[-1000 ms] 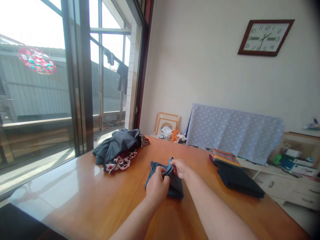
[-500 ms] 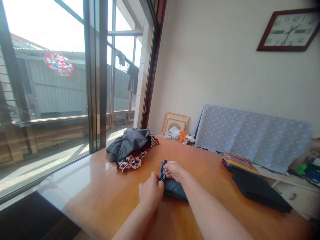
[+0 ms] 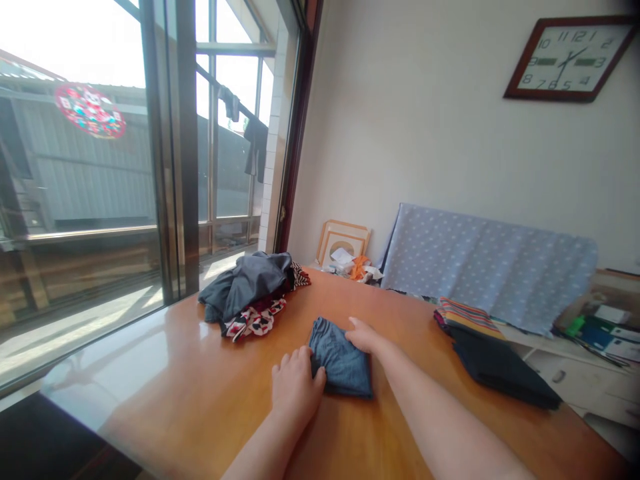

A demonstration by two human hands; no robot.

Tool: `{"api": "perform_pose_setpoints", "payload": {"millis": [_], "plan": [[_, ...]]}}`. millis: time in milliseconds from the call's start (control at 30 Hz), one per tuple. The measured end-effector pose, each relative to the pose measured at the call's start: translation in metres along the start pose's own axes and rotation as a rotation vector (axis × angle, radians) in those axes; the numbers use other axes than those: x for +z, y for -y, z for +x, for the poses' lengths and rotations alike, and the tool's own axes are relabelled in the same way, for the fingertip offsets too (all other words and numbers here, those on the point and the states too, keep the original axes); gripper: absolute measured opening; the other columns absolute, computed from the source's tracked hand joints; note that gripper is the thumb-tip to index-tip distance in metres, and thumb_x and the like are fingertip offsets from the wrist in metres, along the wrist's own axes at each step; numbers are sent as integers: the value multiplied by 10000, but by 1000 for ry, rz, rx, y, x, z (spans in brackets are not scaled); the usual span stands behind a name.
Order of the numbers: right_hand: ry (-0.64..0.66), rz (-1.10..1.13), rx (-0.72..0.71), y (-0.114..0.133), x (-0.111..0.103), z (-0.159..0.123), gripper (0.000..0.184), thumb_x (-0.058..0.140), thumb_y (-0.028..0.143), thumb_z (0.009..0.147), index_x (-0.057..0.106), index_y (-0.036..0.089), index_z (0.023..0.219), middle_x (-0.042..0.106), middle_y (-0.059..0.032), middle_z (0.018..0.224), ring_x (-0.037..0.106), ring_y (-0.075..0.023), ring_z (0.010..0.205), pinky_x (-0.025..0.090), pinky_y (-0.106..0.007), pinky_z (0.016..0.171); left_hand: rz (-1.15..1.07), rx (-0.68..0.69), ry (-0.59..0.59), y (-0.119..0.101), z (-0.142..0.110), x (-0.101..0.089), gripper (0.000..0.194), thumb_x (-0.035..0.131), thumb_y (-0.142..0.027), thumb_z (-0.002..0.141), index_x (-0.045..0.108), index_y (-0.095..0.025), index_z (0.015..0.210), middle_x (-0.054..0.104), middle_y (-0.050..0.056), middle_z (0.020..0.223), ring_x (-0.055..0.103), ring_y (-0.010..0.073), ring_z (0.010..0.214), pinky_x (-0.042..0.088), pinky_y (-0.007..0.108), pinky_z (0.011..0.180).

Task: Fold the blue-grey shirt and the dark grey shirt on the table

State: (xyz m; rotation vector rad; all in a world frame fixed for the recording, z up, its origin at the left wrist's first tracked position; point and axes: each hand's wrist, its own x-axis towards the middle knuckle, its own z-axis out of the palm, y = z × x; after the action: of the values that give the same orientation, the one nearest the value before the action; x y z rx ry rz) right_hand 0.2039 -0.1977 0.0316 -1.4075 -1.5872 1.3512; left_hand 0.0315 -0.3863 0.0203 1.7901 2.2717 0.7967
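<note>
Fabric of the folded blue garment (image 3: 345, 363) looks soft and finely creased, its packet roughly four-sided and lying flat on the table (image 3: 210, 400) between both hands. The left hand (image 3: 297, 380) touches its left edge, thumb and fingers apart with a darker bit of the cloth between them; the right hand (image 3: 365, 335) rests at its upper right edge, fingers slightly spread.

Beyond the left hand sits a loose, rumpled heap of grey clothes (image 3: 255, 283), with red, black and white patterned cloth (image 3: 257, 319) poking out below. At the right, striped folded cloth (image 3: 467, 315) in orange, yellow and red adjoins a flat, dark folded garment (image 3: 505, 373).

A white cabinet (image 3: 555, 377) carries blue and white boxes (image 3: 605, 337), perhaps cardboard, too blurred to be sure. A pale blue dotted cloth (image 3: 485, 260) drapes in shallow folds near the wall, beside papers and wooden frames (image 3: 345, 240).

The tabletop is smooth, orange-brown and glossy, reflecting daylight from the tall window (image 3: 90, 173). A brown-framed clock (image 3: 570, 60) hangs on the plain wall.
</note>
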Motion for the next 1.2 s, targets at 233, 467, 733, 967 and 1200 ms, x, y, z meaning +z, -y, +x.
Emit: {"api": "perform_pose_setpoints", "payload": {"millis": [233, 467, 733, 967, 1200], "plan": [[23, -248, -15, -6, -8, -4, 253, 628, -15, 478, 636, 187, 631, 650, 22, 590, 646, -166, 718, 413, -180, 571, -8, 40, 58, 0, 7, -1, 283, 512, -223, 841, 560, -250, 1120, 669, 68, 1171, 580, 253, 1111, 381, 345, 879], [86, -334, 85, -23, -58, -62, 211, 621, 54, 549, 480, 190, 470, 346, 89, 324, 279, -51, 321, 129, -202, 365, -8, 148, 150, -19, 32, -2, 352, 497, -78, 762, 588, -259, 1050, 701, 44, 1089, 625, 217, 1063, 422, 284, 847], [138, -199, 212, -78, -131, -186, 91, 647, 229, 686, 578, 194, 639, 541, 33, 450, 494, -114, 362, 332, -188, 329, -366, 312, 182, -76, 39, 54, 345, 508, -107, 833, 624, -190, 1147, 699, 73, 1194, 627, 185, 1119, 444, 262, 952], [-18, -77, 234, -96, -191, -221, 174, 632, 332, 811, 622, 161, 775, 688, -67, 595, 578, -116, 431, 344, -167, 368, -358, 77, 114, -105, 40, 76, 229, 501, -269, 896, 656, -179, 1040, 729, 90, 1060, 665, 208, 971, 460, 261, 774], [-164, -32, 135, -92, -197, -183, 221, 584, 365, 869, 603, 172, 764, 634, -16, 536, 517, -89, 417, 308, -169, 388, -267, 68, 99, -120, 44, 71, 427, 418, -544, 923, 622, -196, 781, 670, 40, 738, 618, 195, 718, 338, 257, 584]]}}
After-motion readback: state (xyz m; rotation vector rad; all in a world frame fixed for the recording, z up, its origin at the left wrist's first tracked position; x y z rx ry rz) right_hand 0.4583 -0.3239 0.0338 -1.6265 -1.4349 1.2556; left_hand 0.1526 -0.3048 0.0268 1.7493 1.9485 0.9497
